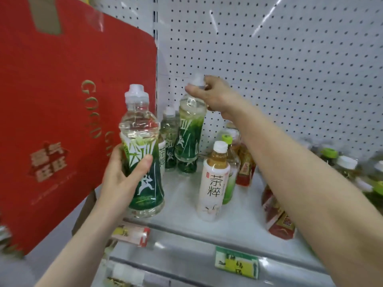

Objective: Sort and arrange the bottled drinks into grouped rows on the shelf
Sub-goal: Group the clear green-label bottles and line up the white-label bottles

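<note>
White pegboard point(269, 69) backs the pale shelf point(180, 199), walled left by a red carton point(62, 100); I see my left grip point(120, 183) wrapped round one green-labelled bottle point(141, 125) at the front edge, my right grip point(217, 96) pinching the cap of a second green bottle point(189, 137) farther back. Far-right bottles point(344, 164) blur out; bare shelf shows beside the white tea bottle point(213, 183).

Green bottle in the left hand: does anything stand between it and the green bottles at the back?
Yes: a white-labelled bottle, mostly hidden, stands right behind the green bottle in the left hand, on the way back; the right hand grips a rear green bottle.
</note>
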### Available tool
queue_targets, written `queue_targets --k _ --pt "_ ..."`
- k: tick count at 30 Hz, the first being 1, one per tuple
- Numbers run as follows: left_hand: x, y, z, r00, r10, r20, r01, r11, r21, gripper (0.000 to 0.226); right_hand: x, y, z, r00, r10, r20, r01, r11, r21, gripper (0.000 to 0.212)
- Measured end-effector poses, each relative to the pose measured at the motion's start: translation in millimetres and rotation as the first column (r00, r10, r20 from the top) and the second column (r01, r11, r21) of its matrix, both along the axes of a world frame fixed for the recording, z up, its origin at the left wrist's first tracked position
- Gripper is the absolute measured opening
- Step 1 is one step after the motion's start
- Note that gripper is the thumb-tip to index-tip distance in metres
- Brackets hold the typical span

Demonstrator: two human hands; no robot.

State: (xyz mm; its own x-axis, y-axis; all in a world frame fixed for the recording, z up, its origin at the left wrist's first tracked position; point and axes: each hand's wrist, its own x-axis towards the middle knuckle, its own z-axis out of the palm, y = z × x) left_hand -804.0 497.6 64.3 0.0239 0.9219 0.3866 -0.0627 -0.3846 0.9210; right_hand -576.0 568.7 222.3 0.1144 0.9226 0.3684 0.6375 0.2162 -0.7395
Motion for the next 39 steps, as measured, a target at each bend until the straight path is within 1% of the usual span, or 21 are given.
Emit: queue_targets --k 2,4,6,7,9,14,17,19,21,22,23,24,25,27,29,30,32,34,36,37,39 --pt "-3 4 -6 1.000 0.009 -0.004 -0.009 1.000 -0.016 0.065 0 9 -17 0.995 -0.016 0.095 0.023 0.997 -0.076 0.084" --pt "-3 7 -11 1.000 0.000 -0.003 0.000 1.000 -0.026 0.076 -4 13 -27 0.977 -0.009 0.214 0.046 0.984 -0.171 0.076" --pt "0 11 -13 1.000 0.012 -0.018 -0.013 0.999 -0.042 0.086 -8 15 -34 0.938 0.012 0.347 0.075 0.969 -0.235 0.057" --pt "2 12 -13 0.999 0.022 -0.024 -0.023 0.999 -0.038 0.086 -10 16 -37 0.924 0.027 0.382 0.077 0.965 -0.252 0.052" --pt "5 15 -16 0.998 0.038 -0.055 -0.039 0.999 -0.020 0.079 -13 18 -43 0.918 0.052 0.393 0.064 0.959 -0.278 0.051" --pt "11 20 -17 0.996 -0.018 -0.091 0.018 1.000 -0.002 0.047 -16 24 -46 0.900 0.084 0.427 0.032 0.966 -0.257 0.055" --pt "16 23 -18 0.997 -0.033 -0.063 0.034 0.999 0.012 0.053 -16 23 -42 0.853 0.069 0.518 0.066 0.969 -0.238 0.056" --pt "18 25 -17 0.997 -0.058 -0.053 0.059 0.998 0.019 0.055 -15 16 -35 0.823 0.020 0.567 0.078 0.986 -0.148 0.053" --pt "22 27 -13 0.995 -0.079 -0.061 0.082 0.996 0.045 0.058 -18 5 -26 0.883 0.005 0.469 -0.004 1.000 -0.003 0.045" --pt "25 29 -11 0.994 -0.084 -0.069 0.088 0.994 0.059 0.060 -22 -3 -21 0.928 0.067 0.365 -0.083 0.996 0.026 0.044" --pt "28 30 -9 0.993 -0.090 -0.073 0.095 0.993 0.072 0.060 -27 -12 -16 0.953 0.166 0.254 -0.172 0.985 0.002 0.047" --pt "31 30 -7 0.993 -0.097 -0.073 0.103 0.991 0.086 0.061 -31 -20 -13 0.950 0.262 0.167 -0.258 0.965 -0.047 0.049" --pt "34 31 -5 0.991 -0.105 -0.079 0.113 0.989 0.098 0.063 -34 -26 -11 0.937 0.323 0.130 -0.315 0.946 -0.081 0.047" --pt "40 32 -3 0.986 -0.121 -0.117 0.134 0.984 0.119 0.069 -33 -33 -9 0.928 0.343 0.144 -0.336 0.939 -0.072 0.034" --pt "42 37 -2 0.976 -0.111 -0.187 0.138 0.981 0.139 0.070 -26 -36 -6 0.939 0.309 0.151 -0.303 0.951 -0.059 0.032" --pt "42 42 -3 0.975 -0.057 -0.214 0.092 0.983 0.157 0.070 -21 -36 -5 0.945 0.289 0.154 -0.282 0.957 -0.062 0.035" --pt "40 58 -7 0.963 0.152 -0.221 -0.113 0.977 0.181 0.079 -12 -36 -7 0.952 0.246 0.183 -0.238 0.969 -0.068 0.044" --pt "38 78 -13 0.927 0.282 -0.246 -0.264 0.959 0.104 0.093 -6 -35 -11 0.952 0.190 0.240 -0.176 0.981 -0.076 0.057" --pt "40 96 -22 0.906 0.254 -0.339 -0.275 0.961 -0.015 0.101 -1 -32 -16 0.945 0.142 0.293 -0.115 0.987 -0.109 0.064" --pt "43 103 -28 0.908 0.212 -0.361 -0.249 0.967 -0.060 0.101 1 -30 -17 0.940 0.137 0.311 -0.101 0.986 -0.129 0.062" --pt "48 114 -38 0.908 0.179 -0.378 -0.224 0.972 -0.078 0.087 1 -27 -20 0.930 0.145 0.337 -0.094 0.982 -0.164 0.054"
